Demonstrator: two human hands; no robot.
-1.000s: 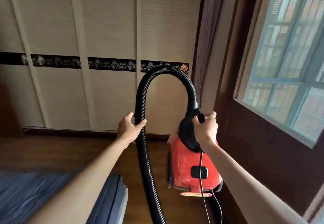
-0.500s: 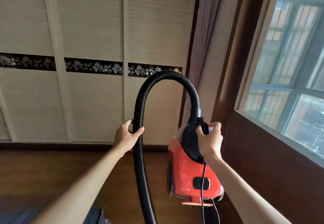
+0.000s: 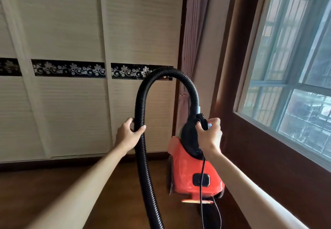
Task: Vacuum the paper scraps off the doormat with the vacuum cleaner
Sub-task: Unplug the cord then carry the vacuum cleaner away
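ITEM: vacuum cleaner, canister type, w/ hose and power cord.

LOCATION: held up off the wooden floor, near the room's right wall, under the window. Wardrobe doors and a curtain behind it. Doormat and paper scraps: not in view.

HANDLING (est.):
- Body: hard plastic shell, rigid, prob. moderately heavy; it hangs nose-up from one hand, so expect it to swing. Take it by the black carry handle on top, as you do now. The smooth red sides look slippery, poor hold.
- Hose: ribbed, flexible, springy; it arches high above the body and runs down out of frame at the bottom edge. Ribs give good purchase. Hold mid-length to keep the loop from whipping; nozzle end not visible.
- Cord: thin, slack, dangles down the rear face. Trip/snag risk; keep it clear of your feet.

GRIP STATE:
- Your right hand: grip closed around the carry handle, bearing the body.
- Your left hand: grip closed around the hose, thumb across the front.

APPEARANCE: red-orange body, black top housing, black rectangular panel on the rear face, orange tab at the lower end. Hose matte black w/ grey cuff at the body joint. Shell looks slightly dusty/scuffed.
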